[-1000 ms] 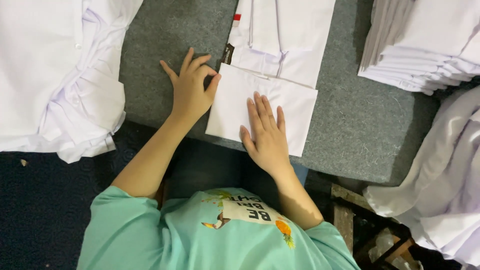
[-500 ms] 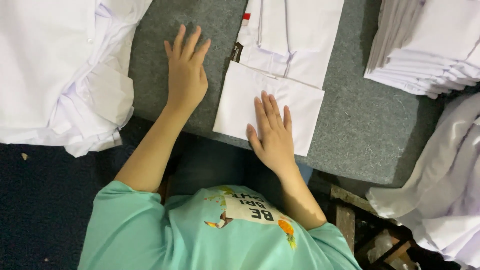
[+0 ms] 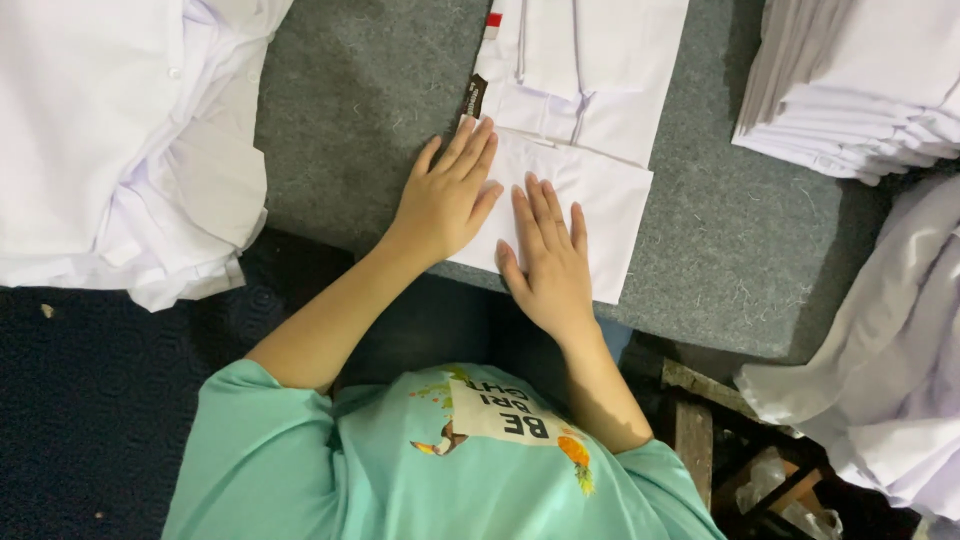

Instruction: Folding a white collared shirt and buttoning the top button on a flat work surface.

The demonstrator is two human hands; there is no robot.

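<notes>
1. The left hand (image 3: pixel 445 200) lies flat, palm down, fingers spread a little, on the near left part of a folded white garment (image 3: pixel 590 130); its fingertips reach a small dark tag (image 3: pixel 473 97) at the garment's left edge.
2. The right hand (image 3: pixel 550 255) lies flat just beside it, palm down, fingers straight and together, on the garment's near folded panel. Neither hand grips anything; both press open on the cloth, close but not touching.
3. The garment sits on the grey felt-like surface (image 3: pixel 370 110), its near edge close to the surface's near edge, its far part running out of the top of the view.
4. Left of the garment a strip of bare surface lies between it and a loose heap of white cloth (image 3: pixel 110 140), which overhangs the surface's left edge.
5. Right of the garment another bare strip runs to a neat stack of folded white garments (image 3: pixel 860 90) at the far right corner.
6. More white cloth (image 3: pixel 890 370) hangs past the surface's right edge, above a wooden frame (image 3: pixel 700 420).
7. The person wears a teal shirt (image 3: pixel 400 470) with a printed front.
</notes>
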